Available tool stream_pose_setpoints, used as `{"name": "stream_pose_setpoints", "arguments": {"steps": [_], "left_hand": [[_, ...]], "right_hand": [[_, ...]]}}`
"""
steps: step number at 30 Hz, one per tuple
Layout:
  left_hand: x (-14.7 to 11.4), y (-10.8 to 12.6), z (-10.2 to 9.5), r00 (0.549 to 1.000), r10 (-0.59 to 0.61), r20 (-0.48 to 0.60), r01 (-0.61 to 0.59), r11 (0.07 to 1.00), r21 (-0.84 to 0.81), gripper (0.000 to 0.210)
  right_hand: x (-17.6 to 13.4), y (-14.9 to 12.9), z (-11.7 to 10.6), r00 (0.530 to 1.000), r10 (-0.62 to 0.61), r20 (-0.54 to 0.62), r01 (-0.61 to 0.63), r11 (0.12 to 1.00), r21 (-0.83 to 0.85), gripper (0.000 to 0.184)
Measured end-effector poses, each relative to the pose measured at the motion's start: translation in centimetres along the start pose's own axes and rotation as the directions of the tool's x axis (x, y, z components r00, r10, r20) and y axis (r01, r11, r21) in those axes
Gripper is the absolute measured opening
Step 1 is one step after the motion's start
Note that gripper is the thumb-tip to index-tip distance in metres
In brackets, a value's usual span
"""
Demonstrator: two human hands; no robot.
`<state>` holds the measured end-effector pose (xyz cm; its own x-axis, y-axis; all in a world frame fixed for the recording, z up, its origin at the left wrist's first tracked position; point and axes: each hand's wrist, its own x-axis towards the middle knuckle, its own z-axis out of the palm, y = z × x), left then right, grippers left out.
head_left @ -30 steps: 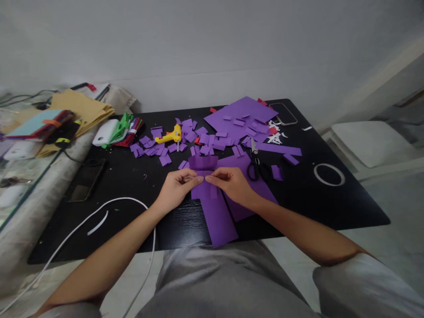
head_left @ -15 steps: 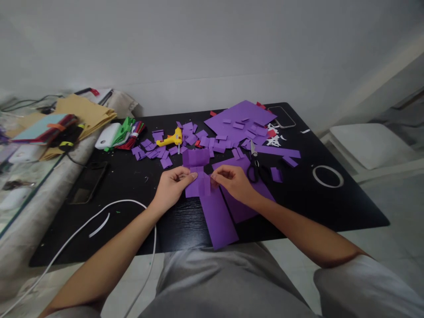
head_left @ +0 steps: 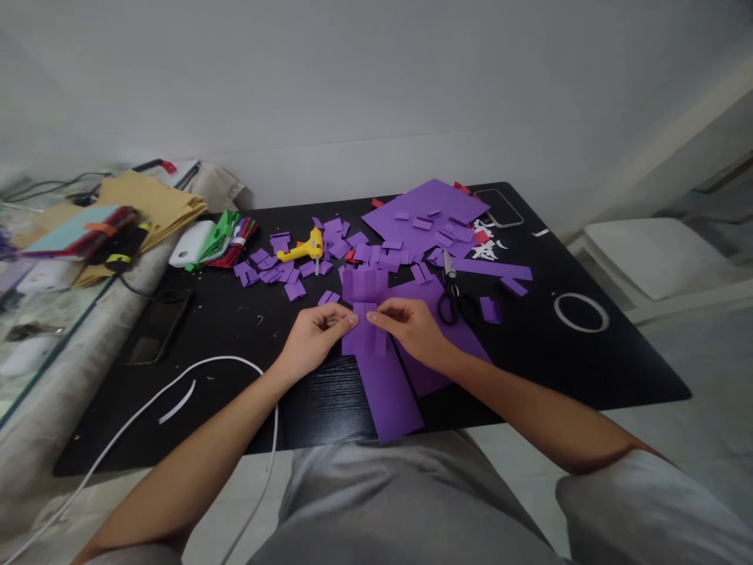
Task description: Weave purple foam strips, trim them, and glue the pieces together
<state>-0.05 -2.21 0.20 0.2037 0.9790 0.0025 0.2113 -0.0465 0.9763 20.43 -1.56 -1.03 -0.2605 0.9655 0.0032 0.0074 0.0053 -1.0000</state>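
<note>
Between my two hands is a folded piece of purple paper (head_left: 365, 284), creased into panels that stick out above and below my fingers. My left hand (head_left: 318, 336) pinches its left side between thumb and fingers. On the other side my right hand (head_left: 410, 329) pinches it as well, the two thumb tips close together. Beneath it a long purple paper strip (head_left: 388, 400) reaches to the table's front edge. A larger purple sheet (head_left: 435, 373) lies partly under my right hand. Black-handled scissors (head_left: 452, 298) rest just beyond that hand.
Many small folded purple pieces (head_left: 294, 290) are scattered behind my hands, around a yellow glue gun (head_left: 303, 249). A white cable (head_left: 194, 365) loops over the table's left front. A phone (head_left: 156, 329) lies left, a tape ring (head_left: 581, 312) right, a big purple sheet (head_left: 423, 208) at the back.
Both hands have shifted the folded purple paper slightly right. My thumbs have come closer together on it. A small purple piece behind my left hand is now uncovered.
</note>
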Motion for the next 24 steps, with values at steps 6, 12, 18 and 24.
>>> {"name": "stream_pose_setpoints", "arguments": {"steps": [6, 12, 18, 24], "left_hand": [[0.1, 0.1, -0.4, 0.999, 0.037, 0.008, -0.037, 0.997, 0.062, 0.026], [0.3, 0.3, -0.7, 0.999, 0.03, 0.012, -0.031, 0.998, 0.062, 0.017], [0.6, 0.2, -1.5, 0.999, 0.038, -0.026, -0.037, 0.998, 0.059, 0.015], [0.8, -0.3, -1.0, 0.998, 0.032, -0.052, -0.039, 0.99, -0.132, 0.031]], "right_hand": [[0.2, 0.4, -0.2, 1.0, -0.005, -0.024, 0.005, 1.0, -0.017, 0.027], [0.2, 0.3, -0.2, 0.999, 0.0, -0.032, 0.0, 1.0, 0.004, 0.03], [0.7, 0.6, -0.7, 0.993, 0.007, -0.114, -0.002, 0.999, 0.042, 0.032], [0.7, 0.7, -0.7, 0.998, 0.014, -0.066, -0.011, 0.999, 0.049, 0.029]]}}
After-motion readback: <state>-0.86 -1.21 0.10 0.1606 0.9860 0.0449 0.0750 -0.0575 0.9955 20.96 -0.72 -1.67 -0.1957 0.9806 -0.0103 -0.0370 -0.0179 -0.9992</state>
